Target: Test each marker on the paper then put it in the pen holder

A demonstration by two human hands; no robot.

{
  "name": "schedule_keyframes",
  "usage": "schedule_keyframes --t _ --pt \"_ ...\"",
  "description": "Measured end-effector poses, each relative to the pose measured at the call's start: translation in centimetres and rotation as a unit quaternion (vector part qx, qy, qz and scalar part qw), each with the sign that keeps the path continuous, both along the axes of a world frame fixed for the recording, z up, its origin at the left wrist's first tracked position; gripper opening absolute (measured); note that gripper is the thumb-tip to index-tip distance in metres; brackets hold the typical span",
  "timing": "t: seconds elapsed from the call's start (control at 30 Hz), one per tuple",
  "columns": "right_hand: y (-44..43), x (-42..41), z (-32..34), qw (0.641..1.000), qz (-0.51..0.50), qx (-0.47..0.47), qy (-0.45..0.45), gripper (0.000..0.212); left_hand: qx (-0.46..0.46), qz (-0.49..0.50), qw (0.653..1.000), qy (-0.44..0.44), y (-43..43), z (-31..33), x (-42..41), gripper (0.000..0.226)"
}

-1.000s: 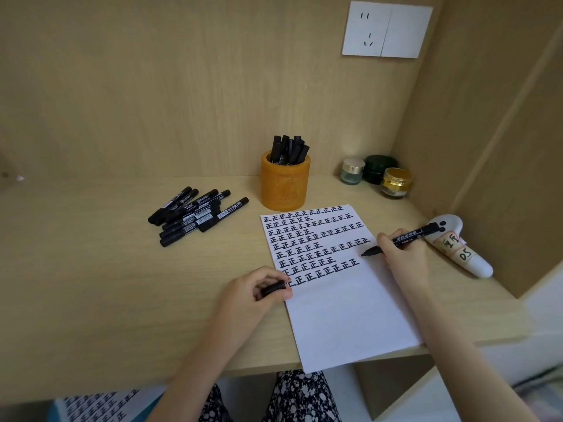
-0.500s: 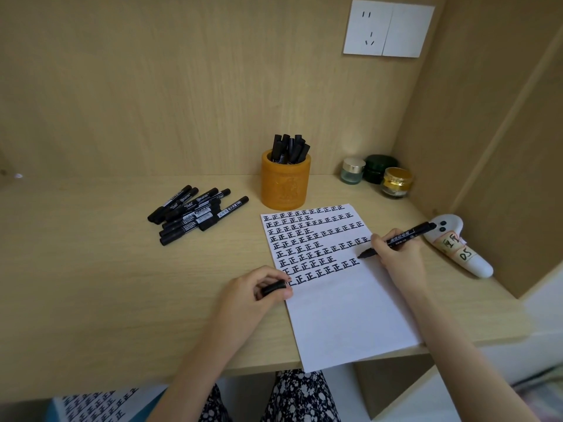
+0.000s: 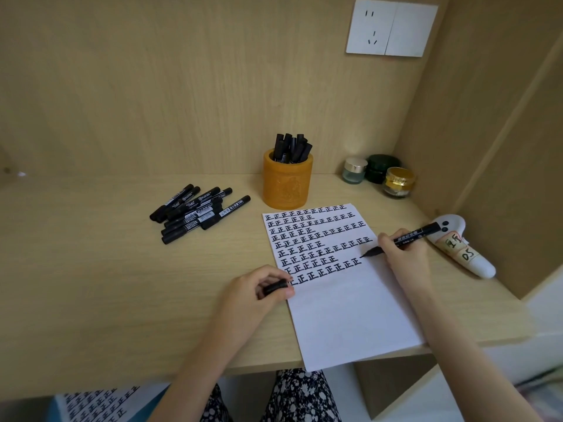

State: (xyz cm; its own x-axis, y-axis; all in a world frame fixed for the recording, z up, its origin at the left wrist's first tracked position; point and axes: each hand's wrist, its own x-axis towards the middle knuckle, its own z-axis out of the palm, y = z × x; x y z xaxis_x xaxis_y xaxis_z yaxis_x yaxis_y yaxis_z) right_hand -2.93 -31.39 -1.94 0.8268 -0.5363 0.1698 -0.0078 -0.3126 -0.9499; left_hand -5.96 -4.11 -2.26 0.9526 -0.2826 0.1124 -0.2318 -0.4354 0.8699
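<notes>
A marker [image 3: 411, 236] is pinched between the thumb and fingers of the right hand [image 3: 402, 257], which is laid on the right edge of the paper [image 3: 344, 315]. The marker is slanted, with its tip placed just right of the last character in the second-nearest row; whether the tip touches the sheet cannot be told. A black cap [image 3: 275, 286] is pinched between the thumb and curled fingers of the left hand [image 3: 249, 300], at the paper's left edge beside the nearest row. The orange holder [image 3: 288, 187] is set just beyond the paper's far edge, and capped markers [image 3: 291, 149] are stood in it. A pile [image 3: 195, 211] of markers is laid on the desk [image 3: 91, 284] left of the holder. Three jars [image 3: 377, 175] are grouped in the far right corner, and a white labelled object [image 3: 466, 254] is laid right of the paper.
</notes>
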Motion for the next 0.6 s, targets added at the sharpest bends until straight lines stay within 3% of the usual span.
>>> schedule_keyframes --t 0.6 --pt "0.06 -0.18 0.20 1.000 0.004 -0.006 -0.002 0.030 0.006 0.001 1.000 -0.002 -0.04 0.11 -0.08 0.019"
